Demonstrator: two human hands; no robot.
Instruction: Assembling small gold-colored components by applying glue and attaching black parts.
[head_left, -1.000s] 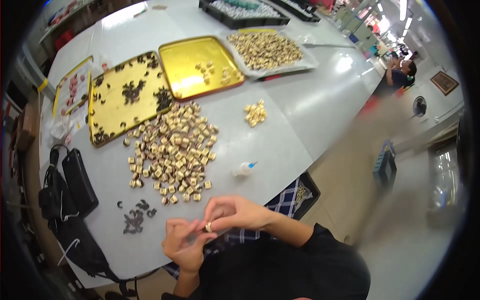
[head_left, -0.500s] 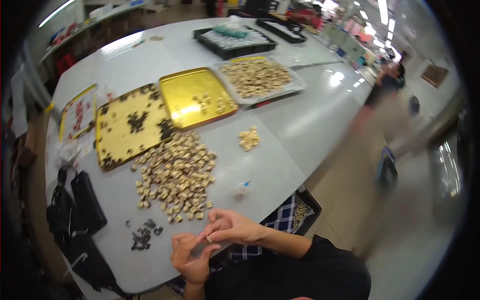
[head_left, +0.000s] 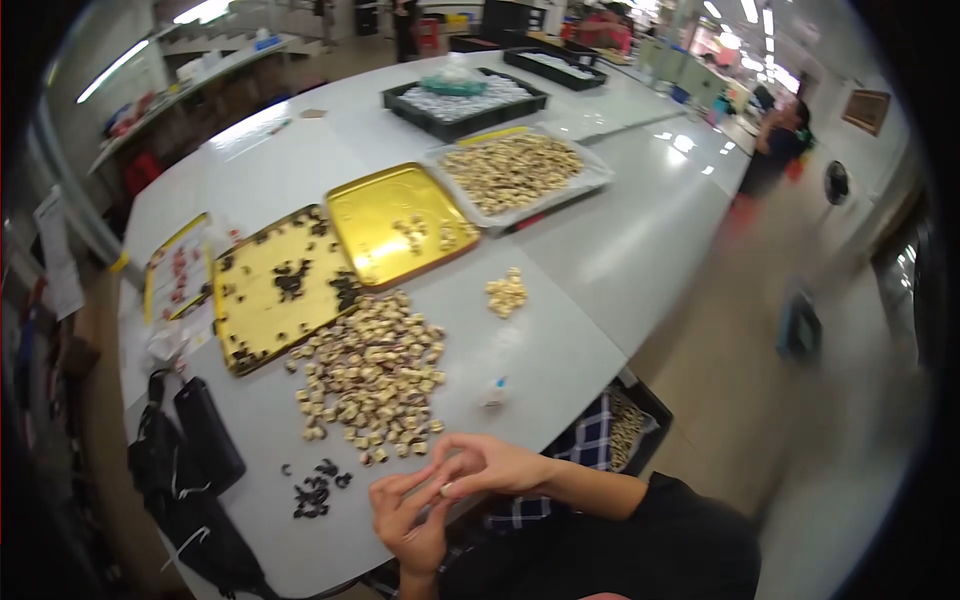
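My two hands meet at the table's near edge, fingertips together over a small cream-coloured piece (head_left: 446, 490). My right hand (head_left: 490, 467) pinches it between thumb and fingers. My left hand (head_left: 408, 520) closes on it from the other side, and the fingers hide most of it. Just beyond lies a big heap of small cream pieces with dark bands (head_left: 375, 370). Small black curved parts (head_left: 313, 495) lie left of my hands. Farther off to the right sit a small pile of plain cream pieces (head_left: 506, 293) and a tiny container with a blue tip (head_left: 496, 392).
Past the heap stand a yellow tray with black parts (head_left: 250, 315), a shiny gold tray (head_left: 375, 205) and a tray of cream pieces (head_left: 512, 172). A black bag (head_left: 195, 520) lies at the left edge. Below the right edge is a dark bin (head_left: 652, 430). A person (head_left: 775, 150) is far right.
The view has shifted, so the table and my hands appear lower and farther right. My hands stay together on the small piece, the fingers slightly rearranged.
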